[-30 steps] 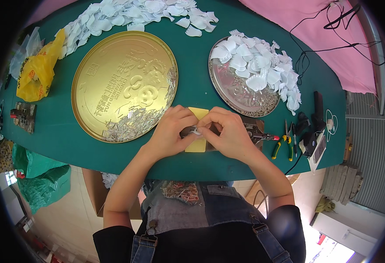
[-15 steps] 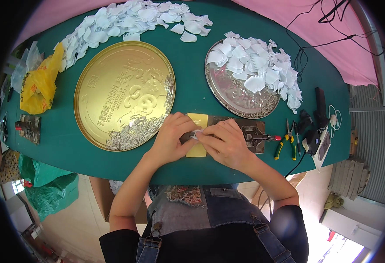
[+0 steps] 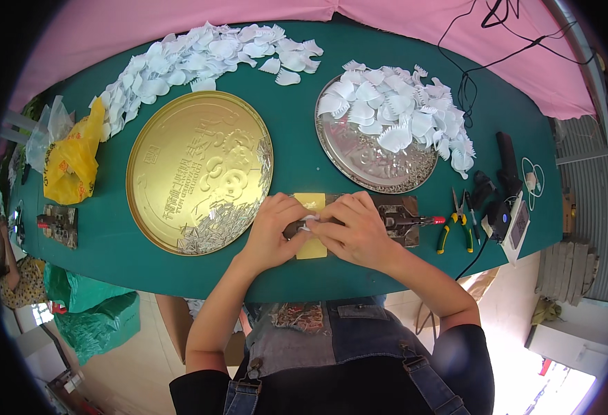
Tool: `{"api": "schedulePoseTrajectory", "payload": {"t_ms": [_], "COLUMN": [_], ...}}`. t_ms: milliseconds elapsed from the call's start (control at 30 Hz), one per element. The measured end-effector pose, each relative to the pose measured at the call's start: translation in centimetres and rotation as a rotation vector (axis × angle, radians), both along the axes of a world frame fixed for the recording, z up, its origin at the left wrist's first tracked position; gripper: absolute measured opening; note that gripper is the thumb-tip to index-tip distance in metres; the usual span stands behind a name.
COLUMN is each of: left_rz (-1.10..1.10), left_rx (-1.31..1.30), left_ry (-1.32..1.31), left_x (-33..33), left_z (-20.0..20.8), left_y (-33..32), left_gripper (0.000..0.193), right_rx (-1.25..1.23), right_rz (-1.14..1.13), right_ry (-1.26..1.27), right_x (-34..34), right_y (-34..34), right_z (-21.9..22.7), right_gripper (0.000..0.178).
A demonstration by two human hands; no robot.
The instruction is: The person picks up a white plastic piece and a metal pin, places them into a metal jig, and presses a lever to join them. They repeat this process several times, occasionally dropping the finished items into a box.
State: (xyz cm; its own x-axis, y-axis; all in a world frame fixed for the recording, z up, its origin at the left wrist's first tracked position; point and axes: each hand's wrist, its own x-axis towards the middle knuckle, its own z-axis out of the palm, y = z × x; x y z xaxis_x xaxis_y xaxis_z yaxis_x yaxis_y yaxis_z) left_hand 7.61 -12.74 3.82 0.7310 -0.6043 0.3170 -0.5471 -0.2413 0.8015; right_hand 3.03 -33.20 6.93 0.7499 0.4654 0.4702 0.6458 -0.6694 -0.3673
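Note:
My left hand (image 3: 269, 232) and my right hand (image 3: 356, 232) meet over a yellow pad (image 3: 311, 252) near the table's front edge. Their fingertips pinch a small white piece (image 3: 310, 218), mostly hidden by the fingers. Beneath and beside my right hand lies a dark metal fixture with a red-tipped toggle clamp (image 3: 402, 220). Left of my hands is a round gold tray (image 3: 172, 155) with thin metal pins (image 3: 214, 232) heaped at its lower right. Beyond my right hand, a round silver tray (image 3: 342, 145) carries white toothed petal-shaped pieces (image 3: 387, 104) and small metal bits.
More white toothed pieces (image 3: 200, 55) spread along the far left of the green table (image 3: 293, 131). Yellow-handled pliers (image 3: 456, 225), a pen and a dark corded device (image 3: 499, 220) lie right. At left are a yellow bag (image 3: 72, 162) and a second metal fixture (image 3: 59, 225).
My view has shifted, so the table and trays sit slightly lower in the picture. Both hands stay together at the white piece, with small finger movements.

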Motion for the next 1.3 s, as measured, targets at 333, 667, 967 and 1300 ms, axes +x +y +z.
{"api": "schedulePoseTrajectory", "payload": {"t_ms": [333,667,967,1300], "left_rz": [0.006,-0.056,-0.061,-0.1], "left_rx": [-0.001,-0.029,-0.075,0.008], "left_ry": [0.013,-0.006,0.09,0.074], "left_x": [0.0,0.5,0.6,0.6], "left_z": [-0.2,0.1,-0.6,0.4], "left_y": [0.0,0.1,-0.1,-0.1], "left_gripper": [0.029,0.027,0.021,0.024], "right_rx": [-0.093,0.054,0.089,-0.091], "right_rz": [-0.048,-0.048,-0.303,-0.349], "right_ry": [-0.182,0.047,0.36,0.621], "right_x": [-0.9,-0.4,0.8,-1.8], "right_y": [0.1,0.1,-7.5,-11.8], "right_z": [-1.3,0.4,5.2,4.5], "right_gripper": [0.03,0.023,0.022,0.025]}}
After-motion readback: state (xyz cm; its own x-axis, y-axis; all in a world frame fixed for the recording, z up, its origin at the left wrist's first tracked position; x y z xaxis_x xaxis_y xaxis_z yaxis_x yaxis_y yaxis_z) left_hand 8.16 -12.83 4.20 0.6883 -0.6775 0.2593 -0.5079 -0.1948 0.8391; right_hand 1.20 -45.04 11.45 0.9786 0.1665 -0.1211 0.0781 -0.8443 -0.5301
